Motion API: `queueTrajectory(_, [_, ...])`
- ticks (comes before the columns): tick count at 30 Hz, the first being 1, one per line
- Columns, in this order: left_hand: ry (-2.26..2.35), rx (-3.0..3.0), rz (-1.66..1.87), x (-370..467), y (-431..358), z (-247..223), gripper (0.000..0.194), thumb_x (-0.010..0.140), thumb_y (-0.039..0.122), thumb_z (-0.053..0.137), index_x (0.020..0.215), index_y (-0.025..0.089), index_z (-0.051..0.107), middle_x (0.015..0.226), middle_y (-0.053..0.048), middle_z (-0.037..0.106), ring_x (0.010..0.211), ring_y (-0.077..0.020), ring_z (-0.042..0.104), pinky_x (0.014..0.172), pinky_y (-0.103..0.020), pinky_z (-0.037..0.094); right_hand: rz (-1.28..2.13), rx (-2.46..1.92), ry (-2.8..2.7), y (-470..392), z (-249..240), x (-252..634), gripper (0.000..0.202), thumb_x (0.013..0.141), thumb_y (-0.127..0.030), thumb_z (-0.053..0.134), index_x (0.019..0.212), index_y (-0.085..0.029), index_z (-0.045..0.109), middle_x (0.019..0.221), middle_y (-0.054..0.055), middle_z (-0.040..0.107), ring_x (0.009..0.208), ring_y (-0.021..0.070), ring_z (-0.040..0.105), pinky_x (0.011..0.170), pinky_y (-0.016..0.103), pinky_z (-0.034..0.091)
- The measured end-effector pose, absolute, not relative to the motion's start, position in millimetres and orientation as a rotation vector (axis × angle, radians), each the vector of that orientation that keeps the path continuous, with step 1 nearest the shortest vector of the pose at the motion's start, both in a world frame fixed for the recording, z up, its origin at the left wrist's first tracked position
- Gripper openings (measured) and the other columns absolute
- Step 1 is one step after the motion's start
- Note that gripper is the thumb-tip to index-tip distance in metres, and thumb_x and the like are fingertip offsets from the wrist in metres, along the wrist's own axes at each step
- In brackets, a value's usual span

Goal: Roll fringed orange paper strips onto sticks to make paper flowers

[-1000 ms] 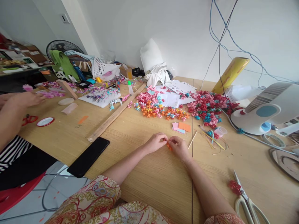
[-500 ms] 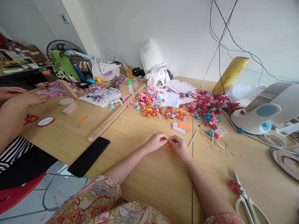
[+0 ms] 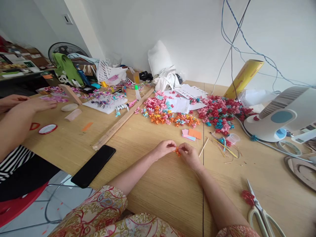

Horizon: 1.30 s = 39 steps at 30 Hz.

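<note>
Lying at the near right corner of the counter [image 3: 158, 184], a pair of white-handled scissors [image 3: 258, 206] points its blades toward the far side. A small red bundle [image 3: 247, 197] sits against the pivot area. At the near left edge, a black smartphone [image 3: 95, 166] lies flat, set at an angle to that edge.

Farther in, near the middle of the counter, the left hand [image 3: 163, 150] and the right hand [image 3: 189, 156] meet fingertip to fingertip. Each hand is closed to a narrow pinch on a small orange paper flower [image 3: 177, 151], located between them just above the surface; the fingers partly hide it. To the right of the right hand lies a thin wooden stick [image 3: 203, 147], with a yellow strip [image 3: 228, 149] beyond it. Behind the hands, pink, blue and orange paper rectangles [image 3: 195, 133] overlap.

A wooden batten [image 3: 123, 120] runs diagonally toward the far edge. Near the left edge, a co-worker's hand [image 3: 40, 104] extends over the counter, beyond a red-rimmed disc [image 3: 48, 128].

Past the paper rectangles, orange, pink, red and blue flowers [image 3: 217, 112] form a broad pile, partly covered by printed sheets [image 3: 192, 92]. A white appliance [image 3: 259, 128] stands toward the right edge. At the far edge, a yellow roll [image 3: 244, 79] leans toward the wall, and a white bag [image 3: 159, 59] stands farther left.
</note>
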<state>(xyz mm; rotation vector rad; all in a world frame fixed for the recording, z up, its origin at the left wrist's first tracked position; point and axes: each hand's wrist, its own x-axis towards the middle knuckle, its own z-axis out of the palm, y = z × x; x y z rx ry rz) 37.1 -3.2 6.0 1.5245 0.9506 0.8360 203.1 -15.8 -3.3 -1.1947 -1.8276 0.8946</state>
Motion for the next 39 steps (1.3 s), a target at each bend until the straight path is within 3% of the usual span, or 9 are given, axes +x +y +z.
queueTrajectory(31, [0.74,1.186,0.702,29,-2,9,0.021,0.068,0.031,0.062,0.075,0.013,0.056,0.071,0.001,0.052,0.068,-0.0089,0.046,0.066,-0.022,0.034,0.825,-1.106,-1.868,-19,3,204,0.006,0.075,-0.02,0.051,0.071,-0.018,0.054,0.067,-0.001,0.058,0.063,0.0111,0.053,0.061,0.022,0.041])
queueTrajectory(39, [0.668,1.047,0.63,26,1,8,0.02,0.067,0.027,0.065,0.081,0.012,0.058,0.08,-0.002,0.056,0.073,-0.0095,0.05,0.071,-0.023,0.037,0.917,-0.991,-1.82,-18,-3,206,0.007,0.077,-0.023,0.053,0.081,-0.019,0.057,0.075,0.001,0.06,0.068,0.0127,0.055,0.065,0.025,0.044])
